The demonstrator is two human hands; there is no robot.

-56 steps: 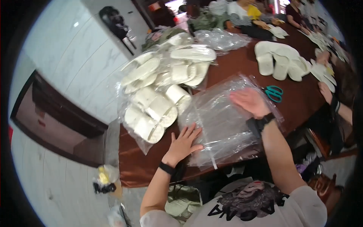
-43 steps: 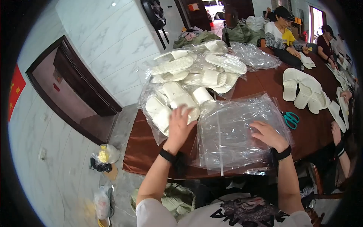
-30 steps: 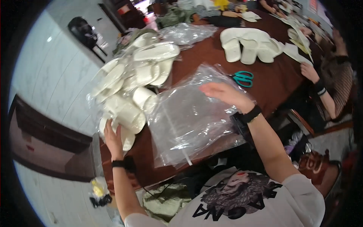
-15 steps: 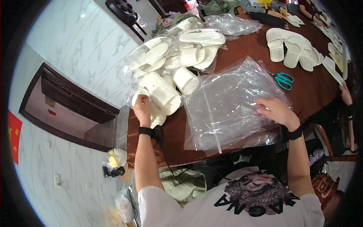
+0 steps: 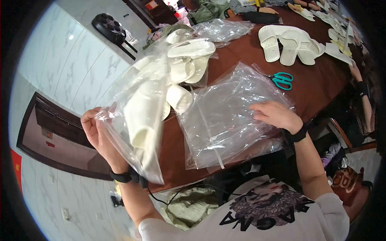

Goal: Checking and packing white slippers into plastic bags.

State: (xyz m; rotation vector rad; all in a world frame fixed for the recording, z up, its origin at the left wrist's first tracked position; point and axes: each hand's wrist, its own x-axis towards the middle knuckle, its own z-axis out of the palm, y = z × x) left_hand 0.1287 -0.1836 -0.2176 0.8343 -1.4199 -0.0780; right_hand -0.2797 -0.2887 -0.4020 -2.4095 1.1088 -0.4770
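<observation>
My left hand (image 5: pixel 98 130) is closed on the edge of a clear plastic bag (image 5: pixel 116 132), held up at the table's left end. Cream slippers (image 5: pixel 138 108) show through its film, tilted with one end low. On a flat stack of clear bags (image 5: pixel 221 120), my right hand (image 5: pixel 277 115) rests with fingers stretched out, holding nothing. Between the lifted bag and the stack lies another cream slipper (image 5: pixel 179 99). Behind them is a pile of bagged slippers (image 5: pixel 191 49). Teal-handled scissors (image 5: pixel 282 81) lie just past the stack's far right corner.
Unbagged cream slippers (image 5: pixel 289 45) stand in a row toward the back right of the brown-covered table (image 5: pixel 237 56). Crumpled clear film (image 5: pixel 223 30) sits at the far edge. Other people work along the far and right sides, one hand (image 5: pixel 356 73) near a white strip. A cable runs from my left wrist.
My left hand has moved left and toward me, lifting the bag with slippers off the table. My right hand stays on the bag stack. The whole view has shifted a little.
</observation>
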